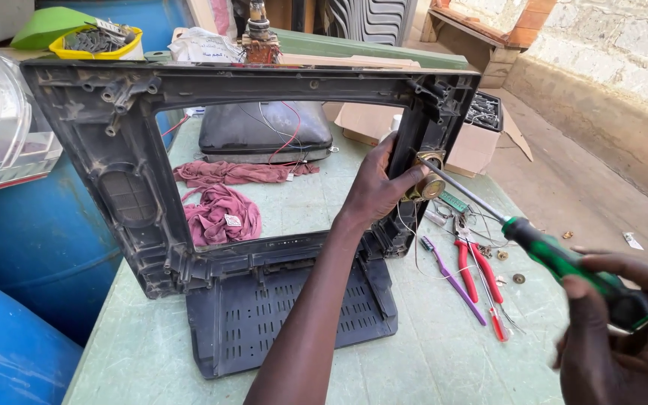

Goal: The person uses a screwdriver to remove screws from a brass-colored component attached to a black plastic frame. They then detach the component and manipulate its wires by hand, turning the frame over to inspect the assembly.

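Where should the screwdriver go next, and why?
Probably a small push forward, seating the screwdriver tip squarely on the round speaker mount. The tip already lies at the speaker, the left hand steadies the black frame beside it, and the right hand grips the handle.

Sunlit stone wall (624,45), green table (429,352), blue barrels (31,240)
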